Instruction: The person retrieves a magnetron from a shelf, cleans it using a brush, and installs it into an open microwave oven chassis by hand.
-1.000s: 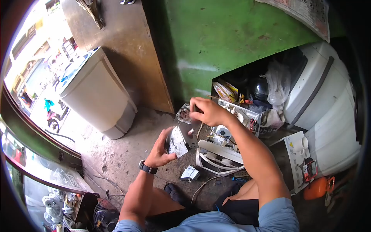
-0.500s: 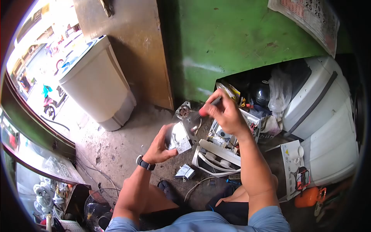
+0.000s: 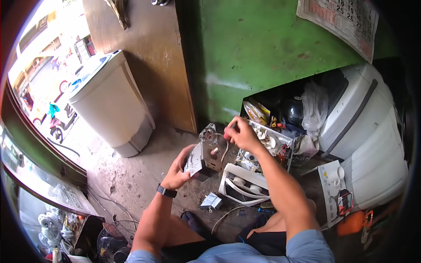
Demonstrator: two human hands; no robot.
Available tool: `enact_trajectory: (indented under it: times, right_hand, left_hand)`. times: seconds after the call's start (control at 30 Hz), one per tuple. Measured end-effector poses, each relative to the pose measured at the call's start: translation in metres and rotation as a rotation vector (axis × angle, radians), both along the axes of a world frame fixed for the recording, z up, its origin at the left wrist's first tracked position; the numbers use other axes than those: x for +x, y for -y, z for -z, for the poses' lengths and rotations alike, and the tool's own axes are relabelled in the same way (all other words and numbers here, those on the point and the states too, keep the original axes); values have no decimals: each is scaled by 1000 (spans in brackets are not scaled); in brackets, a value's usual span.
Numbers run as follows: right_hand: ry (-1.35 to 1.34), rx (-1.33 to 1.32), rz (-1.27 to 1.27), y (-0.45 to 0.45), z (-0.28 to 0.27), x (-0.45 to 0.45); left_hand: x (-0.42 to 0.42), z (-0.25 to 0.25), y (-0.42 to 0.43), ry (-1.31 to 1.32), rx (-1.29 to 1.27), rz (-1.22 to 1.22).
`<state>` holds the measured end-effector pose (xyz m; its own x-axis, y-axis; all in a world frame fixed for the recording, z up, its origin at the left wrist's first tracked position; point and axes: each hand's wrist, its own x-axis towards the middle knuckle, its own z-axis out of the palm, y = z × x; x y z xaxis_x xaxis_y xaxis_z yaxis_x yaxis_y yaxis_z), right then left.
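Observation:
My left hand [image 3: 176, 170], with a dark watch on its wrist, grips a metal box-shaped part [image 3: 194, 163] by its side. The part is tilted, and a short round post stands out from its darker right face. Just to the right and above, my right hand [image 3: 244, 136] is closed round a screwdriver [image 3: 227, 133] with a red and black handle; its blade is hard to make out. Behind the box, a small motor-like metal piece [image 3: 208, 133] lies on the floor. A smaller silvery box [image 3: 211, 201] sits on the floor below my hands.
A white crate of loose parts [image 3: 289, 140] and a white plastic housing [image 3: 234, 195] are at the right. A washing machine [image 3: 112, 103] stands at the left, and a fan [image 3: 115, 239] at lower left. White appliance panels [image 3: 372, 144] lean far right. A cable [image 3: 223, 217] crosses the floor.
The metal box has turned in my left hand, so its face with the post shows more. My right hand with the screwdriver has moved slightly down and left. The view has shifted a little.

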<state>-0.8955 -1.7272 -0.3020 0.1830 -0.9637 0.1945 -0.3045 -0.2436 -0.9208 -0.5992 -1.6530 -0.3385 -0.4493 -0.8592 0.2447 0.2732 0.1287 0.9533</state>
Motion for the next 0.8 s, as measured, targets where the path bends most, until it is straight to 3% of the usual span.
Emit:
enact_trajectory:
  times: [0.07,0.13,0.2,0.27,0.3,0.4,0.43,0.47,0.53,0.57,0.6,0.67,0.7,0.8]
  right_hand:
    - [359,-68,93,-15,-43,7]
    - [631,-28,-38,-32,-75,13]
    - [728,-72,-87,-49,-78,29]
    - [368,-148,-207,-62,-60,43]
    - [214,-80,-139,-65,-49,43]
    - [-541,-554,219,-41,-47,5]
    - [-267,-390,107,-39,-57,-3]
    - [-142,-349,122,-57,-90,4]
    - [304,-290,68,-65,-95,28]
    - [512,-217,-157,-66,-87,38]
    - [318,-94,-335,-60,-73,38]
    - [-291,-574,-76,-6,-32,17]
    - [-546,-470,91,-9,-47,10]
    - [-65,-580,45,-22,-101,22]
  left_hand:
    - [3,-6,-6,-80,80,-46]
    - [9,0,-1,-22,17,-74]
    - [9,0,2,-4,36,-117]
    - [8,9,8,31,-44,-139]
    - [9,11,8,-52,22,-131]
    - [9,14,0,-193,140,-106]
    - [9,11,2,-264,186,-84]
    - [8,10,6,-258,185,-79]
    - [9,13,4,-317,165,-6]
    - [4,9,2,-311,152,-22]
    - [5,9,3,-303,149,-17]
    - [8,17,3,-359,191,24]
    - [10,22,2,-357,185,23]
    - [11,29,2,-418,276,77]
